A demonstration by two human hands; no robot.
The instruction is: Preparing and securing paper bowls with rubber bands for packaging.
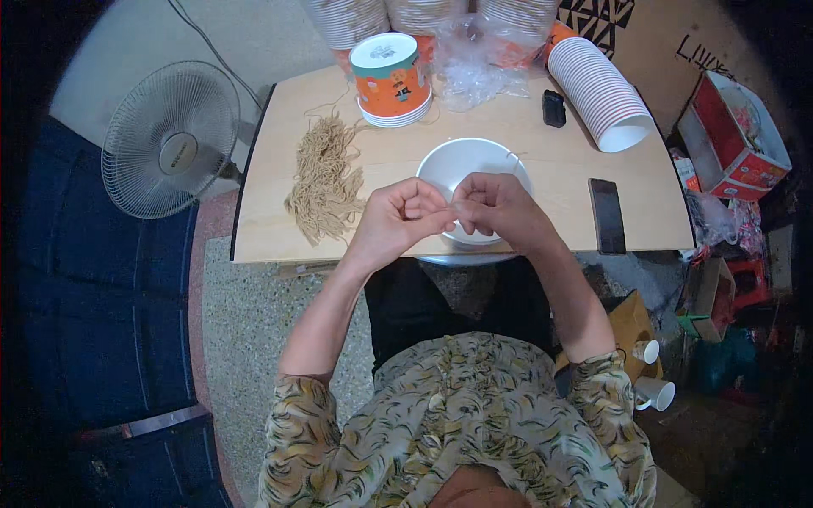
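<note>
Both hands, left hand (pixel 398 218) and right hand (pixel 498 210), meet fingertip-to-fingertip over white bowl (pixel 474 169), grips pinched together.

I take this for a small home piecework corner rather than a factory. A low wooden desk (pixel 542 169) stands on a speckled floor (pixel 254 322), an electric fan (pixel 169 140) at its left. Stacked paper cups (pixel 597 89) lie at the far edge, with cardboard boxes (pixel 737 135) cluttered on the right.

Person, seen from above: short-sleeved loose blouse (pixel 457 423) of thin cream fabric, printed all over with olive-yellow and dark leaf-like strokes; sleeve hems gathered just above the elbows. Forearms bare. Left hand (pixel 398 216) and right hand (pixel 500 207) bare, without rings or watch.
</note>
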